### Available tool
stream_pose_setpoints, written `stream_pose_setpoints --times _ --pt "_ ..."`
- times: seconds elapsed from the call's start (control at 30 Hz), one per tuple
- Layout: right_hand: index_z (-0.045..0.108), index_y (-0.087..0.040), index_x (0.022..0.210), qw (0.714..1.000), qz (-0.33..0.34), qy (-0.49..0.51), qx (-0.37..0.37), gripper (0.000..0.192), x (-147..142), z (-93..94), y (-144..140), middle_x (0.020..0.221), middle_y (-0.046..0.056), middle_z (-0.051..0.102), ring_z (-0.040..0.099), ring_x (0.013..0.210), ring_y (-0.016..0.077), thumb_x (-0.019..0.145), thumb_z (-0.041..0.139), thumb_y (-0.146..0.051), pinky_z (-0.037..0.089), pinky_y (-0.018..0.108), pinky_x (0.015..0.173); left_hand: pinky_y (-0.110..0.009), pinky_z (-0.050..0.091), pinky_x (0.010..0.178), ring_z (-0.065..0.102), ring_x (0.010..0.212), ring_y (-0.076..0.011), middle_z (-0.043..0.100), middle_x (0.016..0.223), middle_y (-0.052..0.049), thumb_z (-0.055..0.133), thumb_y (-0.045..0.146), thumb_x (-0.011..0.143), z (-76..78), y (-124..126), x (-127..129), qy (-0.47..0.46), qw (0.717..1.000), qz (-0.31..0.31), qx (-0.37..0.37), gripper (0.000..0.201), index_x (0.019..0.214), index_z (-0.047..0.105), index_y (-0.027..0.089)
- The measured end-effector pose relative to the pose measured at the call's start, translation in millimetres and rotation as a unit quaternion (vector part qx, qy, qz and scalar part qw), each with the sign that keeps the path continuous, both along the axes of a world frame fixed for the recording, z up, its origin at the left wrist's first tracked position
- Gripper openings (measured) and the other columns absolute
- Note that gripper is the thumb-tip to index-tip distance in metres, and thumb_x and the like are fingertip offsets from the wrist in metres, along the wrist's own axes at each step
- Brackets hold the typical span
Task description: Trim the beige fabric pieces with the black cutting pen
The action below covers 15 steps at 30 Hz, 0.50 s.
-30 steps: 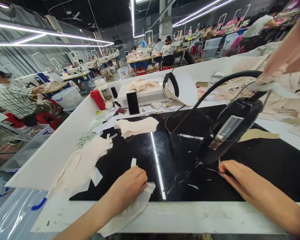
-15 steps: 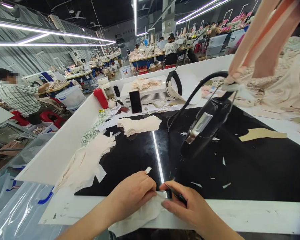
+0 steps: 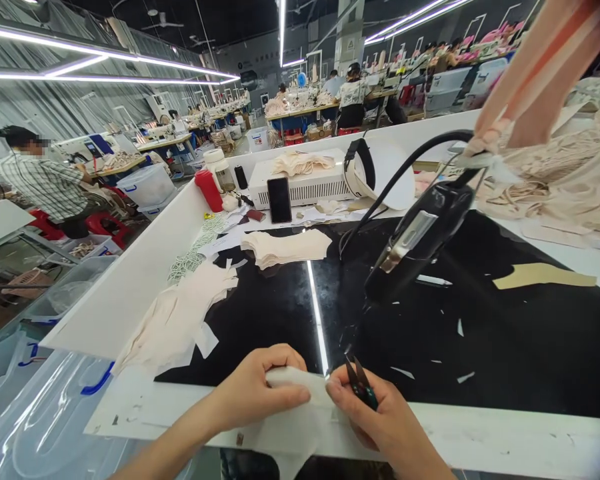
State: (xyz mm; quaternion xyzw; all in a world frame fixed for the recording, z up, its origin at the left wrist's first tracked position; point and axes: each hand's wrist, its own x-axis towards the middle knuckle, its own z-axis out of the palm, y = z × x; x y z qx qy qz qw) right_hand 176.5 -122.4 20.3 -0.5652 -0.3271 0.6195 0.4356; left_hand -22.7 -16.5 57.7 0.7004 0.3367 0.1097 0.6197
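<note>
My left hand (image 3: 260, 390) pinches a thin off-white fabric piece (image 3: 297, 423) between thumb and fingers at the front edge of the table. Part of the cloth hangs down toward my lap. In my right hand (image 3: 380, 413) is a pair of small dark thread snips (image 3: 362, 387), blades pointing up and slightly apart. The thumb and index finger of that hand also meet at the cloth's right edge. A neat stack of cream fabric pieces (image 3: 287, 248) lies farther back, and a looser pile of cut pieces (image 3: 180, 313) lies to the left.
A black handheld tool (image 3: 415, 233) on a thick cable hangs over the black mat (image 3: 300, 313). A white pen (image 3: 434, 281), a tan strip (image 3: 545, 276) and small scraps lie to the right. Behind stand a phone (image 3: 280, 200), a red bottle (image 3: 209, 191) and a white vented box (image 3: 305, 183).
The cloth has turned and come up between my hands. The snips now point upward with blades apart. My left thumb has moved on top of the fabric.
</note>
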Motion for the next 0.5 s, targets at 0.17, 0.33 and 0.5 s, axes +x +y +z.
stream_pose_setpoints --times 0.17,0.33,0.5 --pt "0.062 -0.021 0.083 0.998 -0.022 0.062 -0.024 0.059 -13 -0.9 -6 0.057 -0.010 0.031 0.024 0.049 0.0048 0.071 0.077 -0.076 0.017 0.022 0.046 -0.021 0.031 0.057 0.039 0.063 -0.0094 0.046 0.072 0.006 0.076 0.044 0.081 -2.5 -8 5 0.029 0.991 0.070 -0.107 0.036 0.083 0.050 0.019" --pt "0.060 -0.025 0.107 0.995 -0.008 0.099 -0.027 0.064 -6 -16.8 -10 0.060 -0.010 0.035 0.024 0.048 0.0052 0.076 0.069 -0.080 0.019 0.020 0.044 -0.021 0.027 0.056 0.034 0.061 -0.0083 0.043 0.070 0.008 0.075 0.042 0.082 1.4 -5 3 0.024 0.992 0.077 -0.101 0.035 0.086 0.048 0.020" --pt "0.064 -0.023 0.105 0.984 0.038 0.166 -0.052 0.074 11 -35.4 -13 0.065 -0.006 0.046 0.031 0.046 0.0074 0.070 0.063 -0.088 0.030 0.021 0.038 -0.021 0.026 0.057 0.030 0.060 -0.0081 0.040 0.067 0.009 0.075 0.040 0.085 8.9 3 -6 0.030 0.993 0.050 -0.103 0.033 0.086 0.050 0.019"
